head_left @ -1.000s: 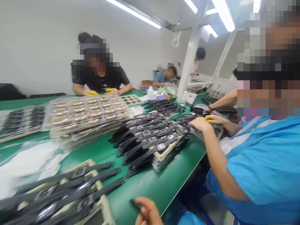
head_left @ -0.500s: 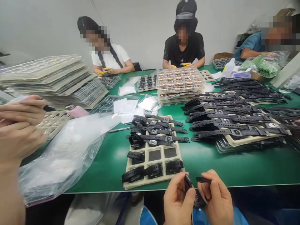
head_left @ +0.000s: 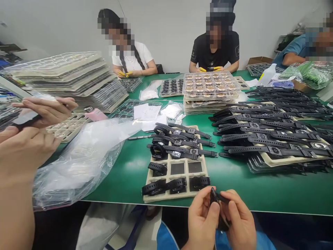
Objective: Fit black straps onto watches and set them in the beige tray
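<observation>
My left hand [head_left: 204, 217] is closed around one strap end of a black smartwatch [head_left: 223, 222], just in front of the table edge. The other strap end is pinched by my right hand [head_left: 241, 220]. The two ends meet at my fingertips, while the watch body hangs below, partly hidden by my fingers. Just beyond my hands lies a beige compartment tray [head_left: 177, 197]. Watches with looped straps [head_left: 177, 184] occupy its near row, and watches with straps laid flat [head_left: 192, 151] cover its far part. Two compartments between them show bare dark bottoms.
Strapped watches [head_left: 274, 151] lie piled on trays at right. A tall stack of trays [head_left: 78, 78], a pink bottle [head_left: 95, 114] and a plastic bag [head_left: 85, 163] are at left. A co-worker's hands [head_left: 39, 128] hold a dark item there. Other people sit opposite.
My hands have brought the two strap ends together; they were apart before. The view has shifted slightly. The co-worker's hands at left now show a dark item with a pale surface.
</observation>
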Demonstrator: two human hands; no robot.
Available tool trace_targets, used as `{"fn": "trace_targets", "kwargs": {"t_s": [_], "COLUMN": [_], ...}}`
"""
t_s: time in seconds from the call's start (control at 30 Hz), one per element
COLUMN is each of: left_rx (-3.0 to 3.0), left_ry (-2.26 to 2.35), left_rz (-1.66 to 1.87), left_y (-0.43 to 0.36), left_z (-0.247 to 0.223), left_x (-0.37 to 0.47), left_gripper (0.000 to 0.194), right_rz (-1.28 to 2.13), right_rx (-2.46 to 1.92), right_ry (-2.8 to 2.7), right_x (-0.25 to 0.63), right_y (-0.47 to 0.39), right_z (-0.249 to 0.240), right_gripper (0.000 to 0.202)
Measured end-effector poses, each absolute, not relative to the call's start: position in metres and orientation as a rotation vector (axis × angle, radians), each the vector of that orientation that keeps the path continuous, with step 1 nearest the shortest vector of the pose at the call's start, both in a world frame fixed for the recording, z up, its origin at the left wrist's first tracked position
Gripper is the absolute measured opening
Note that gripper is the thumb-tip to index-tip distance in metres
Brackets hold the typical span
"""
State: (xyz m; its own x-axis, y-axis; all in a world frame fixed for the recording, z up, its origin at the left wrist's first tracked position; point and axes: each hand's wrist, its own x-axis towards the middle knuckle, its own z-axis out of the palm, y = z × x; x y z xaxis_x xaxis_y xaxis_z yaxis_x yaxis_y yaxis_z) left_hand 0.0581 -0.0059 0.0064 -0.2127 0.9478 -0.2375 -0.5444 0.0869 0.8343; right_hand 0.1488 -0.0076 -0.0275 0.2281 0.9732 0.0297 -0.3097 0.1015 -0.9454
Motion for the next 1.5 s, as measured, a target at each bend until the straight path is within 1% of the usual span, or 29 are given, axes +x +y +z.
{"fn": "trace_targets", "kwargs": {"t_s": [0.1, 0.17, 0.27, 0.3, 0.43, 0.63, 0.77, 0.9, 1.03, 1.1, 1.17, 1.23, 1.3, 1.37, 1.43, 1.5], "left_rx": [0.747, 1.100, 1.700, 1.823, 1.980, 2.016, 2.004, 1.917, 1.882, 1.797, 1.499, 1.088, 0.784, 0.661, 0.641, 0.650], "left_ry": [1.133, 1.153, 1.036, 1.010, 1.022, 1.015, 1.017, 1.043, 1.045, 1.046, 1.062, 1.056, 1.023, 0.993, 0.969, 0.957], "left_rz": [1.531, 1.528, 1.412, 1.371, 1.303, 1.266, 1.252, 1.202, 1.189, 1.228, 1.311, 1.389, 1.406, 1.409, 1.434, 1.472], "left_y": [-0.007, -0.007, -0.004, -0.003, 0.002, 0.007, 0.007, 0.005, 0.004, 0.003, 0.002, 0.001, 0.002, 0.003, 0.004, 0.003], "left_z": [0.000, -0.002, 0.002, 0.005, 0.012, 0.012, 0.012, 0.013, 0.008, 0.002, -0.005, -0.011, -0.013, -0.012, -0.010, -0.009], "left_x": [0.048, 0.041, 0.034, 0.033, 0.030, 0.025, 0.024, 0.024, 0.025, 0.025, 0.027, 0.029, 0.032, 0.035, 0.037, 0.038], "left_gripper": [0.032, 0.027, 0.032, 0.034, 0.030, 0.027, 0.024, 0.020, 0.026, 0.022, 0.022, 0.031, 0.038, 0.041, 0.042, 0.042], "right_rz": [1.109, 1.090, 1.071, 1.053, 0.990, 0.970, 1.061, 1.093, 1.111, 1.160, 1.178, 1.120, 1.007, 0.879, 0.774, 0.744], "right_rx": [-0.905, -0.824, -0.876, -0.931, -1.120, -1.175, -1.153, -1.211, -1.304, -1.210, -1.061, -1.010, -1.067, -1.116, -1.127, -1.123], "right_ry": [-0.693, -0.618, -0.684, -0.715, -0.668, -0.473, -0.353, -0.351, -0.443, -0.512, -0.624, -0.827, -1.078, -1.240, -1.289, -1.315], "right_x": [0.146, 0.146, 0.148, 0.149, 0.150, 0.144, 0.144, 0.145, 0.144, 0.144, 0.146, 0.149, 0.153, 0.156, 0.156, 0.155], "right_y": [-0.005, -0.005, -0.008, -0.009, -0.006, 0.001, 0.003, 0.004, 0.003, 0.002, 0.001, 0.000, -0.001, -0.001, 0.000, 0.001], "right_z": [-0.018, -0.012, -0.006, -0.005, -0.004, 0.005, 0.011, 0.008, 0.002, 0.001, 0.000, -0.002, -0.006, -0.012, -0.017, -0.019], "right_gripper": [0.015, 0.017, 0.030, 0.032, 0.027, 0.040, 0.043, 0.044, 0.044, 0.044, 0.047, 0.049, 0.039, 0.030, 0.029, 0.027]}}
